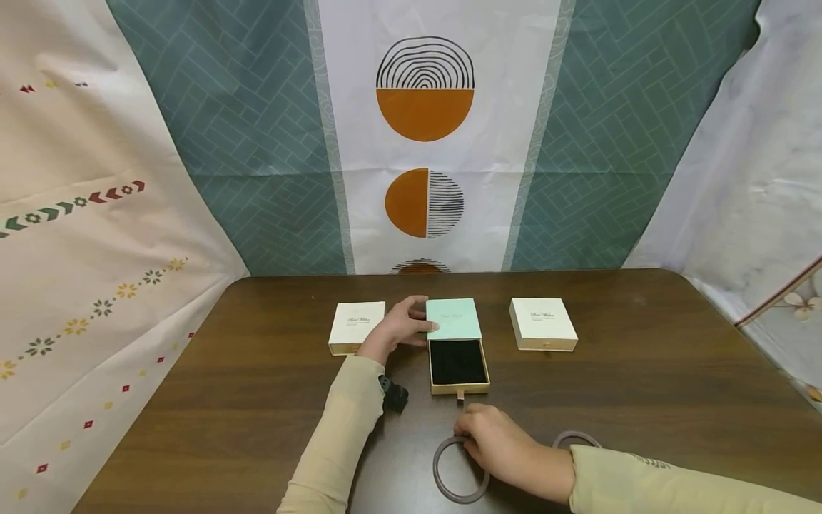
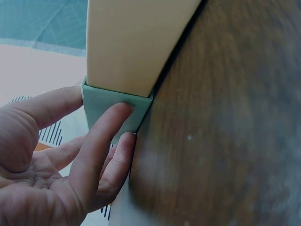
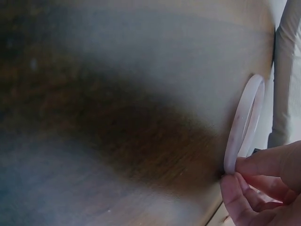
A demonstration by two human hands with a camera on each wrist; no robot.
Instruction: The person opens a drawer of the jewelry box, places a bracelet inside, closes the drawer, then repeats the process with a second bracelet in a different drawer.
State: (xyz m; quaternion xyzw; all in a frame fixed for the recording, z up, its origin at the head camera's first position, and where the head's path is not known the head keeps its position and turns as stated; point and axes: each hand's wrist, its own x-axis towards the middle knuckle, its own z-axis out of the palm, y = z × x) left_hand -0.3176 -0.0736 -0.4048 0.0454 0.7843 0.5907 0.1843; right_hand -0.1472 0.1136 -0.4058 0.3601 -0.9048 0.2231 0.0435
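A mint-green drawer box (image 1: 453, 319) lies mid-table with its gold-edged drawer (image 1: 459, 363) pulled out toward me, showing a black lining. My left hand (image 1: 403, 325) holds the box's green sleeve (image 2: 110, 107) from the left, thumb on its top and fingers along its side. In front of the drawer my right hand (image 1: 501, 442) pinches the rim of a bangle (image 1: 438, 467) between thumb and fingers. The right wrist view shows the bangle (image 3: 240, 123) as a pale, slightly pinkish ring low over the tabletop. A second bangle (image 1: 578, 436) is partly hidden behind the right forearm.
A white gift box (image 1: 357, 325) lies left of the green one, partly behind my left hand. Another white gift box (image 1: 544, 325) sits to the right. All are on a dark brown wooden table (image 1: 212, 400), with patterned cloths (image 1: 270, 143) hanging behind and at the sides.
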